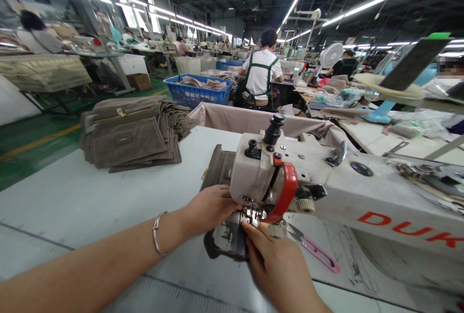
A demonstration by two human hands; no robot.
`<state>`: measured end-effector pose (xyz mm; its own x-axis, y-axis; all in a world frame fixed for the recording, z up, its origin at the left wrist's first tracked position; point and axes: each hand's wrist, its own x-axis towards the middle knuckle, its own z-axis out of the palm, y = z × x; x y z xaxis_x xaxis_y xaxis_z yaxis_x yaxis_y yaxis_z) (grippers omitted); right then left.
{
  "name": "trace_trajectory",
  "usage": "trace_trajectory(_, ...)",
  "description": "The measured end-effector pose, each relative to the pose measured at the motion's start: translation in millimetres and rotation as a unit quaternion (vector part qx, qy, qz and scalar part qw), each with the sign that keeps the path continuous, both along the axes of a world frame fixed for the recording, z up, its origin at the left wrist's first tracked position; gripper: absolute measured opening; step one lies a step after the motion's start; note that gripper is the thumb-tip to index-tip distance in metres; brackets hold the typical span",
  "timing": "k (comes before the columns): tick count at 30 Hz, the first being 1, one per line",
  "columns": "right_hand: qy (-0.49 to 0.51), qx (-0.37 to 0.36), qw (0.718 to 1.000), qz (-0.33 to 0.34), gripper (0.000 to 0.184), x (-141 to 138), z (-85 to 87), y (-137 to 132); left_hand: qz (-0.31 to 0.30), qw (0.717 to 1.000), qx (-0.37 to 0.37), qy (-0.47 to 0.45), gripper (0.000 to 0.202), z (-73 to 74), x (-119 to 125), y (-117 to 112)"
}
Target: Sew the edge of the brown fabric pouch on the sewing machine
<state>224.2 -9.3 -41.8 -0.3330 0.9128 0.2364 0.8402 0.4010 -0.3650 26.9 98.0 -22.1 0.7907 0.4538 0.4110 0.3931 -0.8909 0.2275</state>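
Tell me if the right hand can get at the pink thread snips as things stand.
Probably yes. The pink thread snips lie bare on the table just right of the right hand, with nothing over them. That hand's fingers are busy at the sewing machine presser foot, though.

Bright, even light falls from long ceiling tubes (366, 7) that glare white; shadows stay soft, the frame's edges bend outward, and the far background blurs.
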Motion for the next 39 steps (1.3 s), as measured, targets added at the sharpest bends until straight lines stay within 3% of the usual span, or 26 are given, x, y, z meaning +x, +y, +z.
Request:
trace_trajectory(7, -0.025, -0.015, 1.000, -0.002, 0.035, -0.2, 0.6, -1.0, 0.030, 0.999, -0.027, 0.032, 0.015, 9.5, -2.8, -8.3)
trace_trajectory(11, 0.030, -0.024, 0.999, 0.001, 0.031, 2.5, 4.7, -2.5, 0.094, 0.983, -0.121, 0.099, 0.019, 25.8, -8.5, -39.6)
trace_trajectory(15, 0.059, -0.021, 0.998, 0.017, 0.039, 6.3, 6.7, -4.4, 0.086, 0.965, -0.206, 0.134, 0.037, 39.7, -12.4, -78.1)
trace_trajectory(18, 0.062, -0.011, 0.998, 0.026, 0.040, 7.7, 6.0, -6.7, 0.072, 0.970, -0.165, 0.163, 0.057, 38.6, -14.3, -98.0)
trace_trajectory(22, 0.079, 0.011, 0.996, 0.045, 0.038, 7.3, 5.3, -9.7, 0.033, 0.989, -0.078, 0.117, 0.050, 22.7, -17.1, -110.4)
trace_trajectory(25, 0.070, 0.016, 0.996, 0.045, 0.040, 6.8, 4.7, -9.6, 0.027, 0.995, -0.058, 0.076, 0.045, 13.9, -17.3, -111.4)
trace_trajectory(29, 0.057, 0.017, 0.997, 0.039, 0.042, 7.2, 2.3, -7.7, 0.033, 0.997, -0.048, 0.059, 0.042, 14.0, -15.4, -104.3)
trace_trajectory(39, 0.046, -0.010, 0.998, 0.036, 0.046, 6.4, 4.4, -4.4, -0.030, 0.997, -0.046, 0.059, 0.035, 9.9, -16.0, -60.2)
